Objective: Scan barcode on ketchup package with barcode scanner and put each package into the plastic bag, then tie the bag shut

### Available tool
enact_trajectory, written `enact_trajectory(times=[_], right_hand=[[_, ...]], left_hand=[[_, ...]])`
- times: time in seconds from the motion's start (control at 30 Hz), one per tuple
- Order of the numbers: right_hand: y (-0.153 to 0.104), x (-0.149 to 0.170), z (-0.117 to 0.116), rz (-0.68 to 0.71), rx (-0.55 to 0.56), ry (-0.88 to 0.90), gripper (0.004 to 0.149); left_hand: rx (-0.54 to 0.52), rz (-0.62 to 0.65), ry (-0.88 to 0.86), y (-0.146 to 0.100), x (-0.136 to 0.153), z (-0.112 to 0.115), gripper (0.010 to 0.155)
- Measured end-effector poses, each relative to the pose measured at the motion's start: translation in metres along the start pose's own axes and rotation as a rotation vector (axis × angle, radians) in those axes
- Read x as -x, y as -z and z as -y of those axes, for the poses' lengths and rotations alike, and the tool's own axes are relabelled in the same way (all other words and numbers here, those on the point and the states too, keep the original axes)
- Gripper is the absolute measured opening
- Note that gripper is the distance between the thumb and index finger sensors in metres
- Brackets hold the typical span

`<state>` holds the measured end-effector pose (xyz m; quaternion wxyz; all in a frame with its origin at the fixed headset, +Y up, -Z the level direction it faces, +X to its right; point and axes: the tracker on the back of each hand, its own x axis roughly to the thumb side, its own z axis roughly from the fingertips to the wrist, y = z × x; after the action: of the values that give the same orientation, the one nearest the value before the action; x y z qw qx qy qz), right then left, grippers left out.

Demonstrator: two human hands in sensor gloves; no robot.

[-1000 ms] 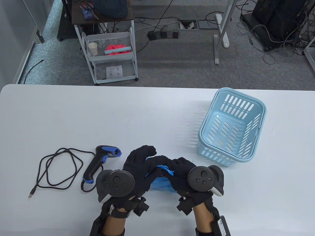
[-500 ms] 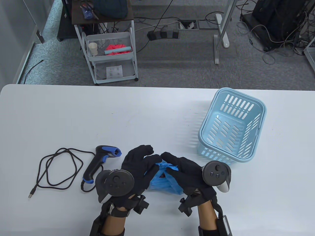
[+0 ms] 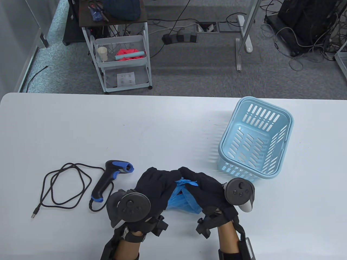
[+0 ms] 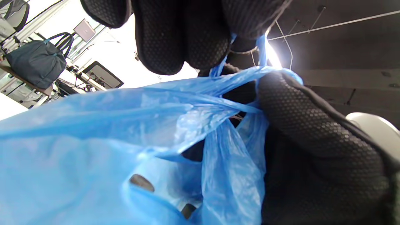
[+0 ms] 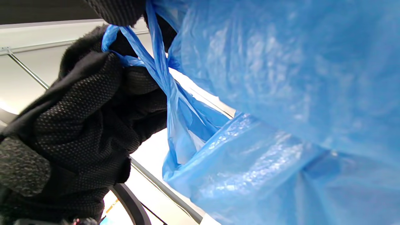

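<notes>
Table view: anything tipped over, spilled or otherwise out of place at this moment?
Nothing stands out. The basket stands upright, the scanner lies beside its loose cable, and both hands, left and right, grip the blue bag by its handles. No spill or tear shows.

The table view looks steeply down from above; both wrist views look upward, very close, sharing the blue bag (image 3: 180, 201).

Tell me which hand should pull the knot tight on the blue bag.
Probably both. The left hand and right hand each pinch twisted handle strips of the crumpled blue plastic bag. If only one pulls, the right looks better placed, since the black-and-blue barcode scanner lies close on the left.
</notes>
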<state>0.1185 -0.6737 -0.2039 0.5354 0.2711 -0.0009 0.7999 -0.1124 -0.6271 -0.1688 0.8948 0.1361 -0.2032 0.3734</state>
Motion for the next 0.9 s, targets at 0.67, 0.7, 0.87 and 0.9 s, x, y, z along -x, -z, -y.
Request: enact_trajectory(times=[0.67,0.7,0.87,0.9], right_hand=[[0.001,0.002,0.000,0.009,0.041,0.122,0.043],[0.001,0.002,0.000,0.010,0.040,0.124,0.043],[0.001,0.001,0.000,0.013,0.039,0.114,0.043],[0.001,0.001,0.000,0.014,0.035,0.111,0.043]], left_hand=[[0.075,0.038,-0.046,-0.001,0.011,-0.001,0.075],[0.083,0.035,-0.028,0.000,0.013,-0.001,0.079],[0.259,-0.023,0.198,0.003,0.014,0.019,0.091],[0.265,-0.026,0.230,0.004,0.013,0.022,0.090]])
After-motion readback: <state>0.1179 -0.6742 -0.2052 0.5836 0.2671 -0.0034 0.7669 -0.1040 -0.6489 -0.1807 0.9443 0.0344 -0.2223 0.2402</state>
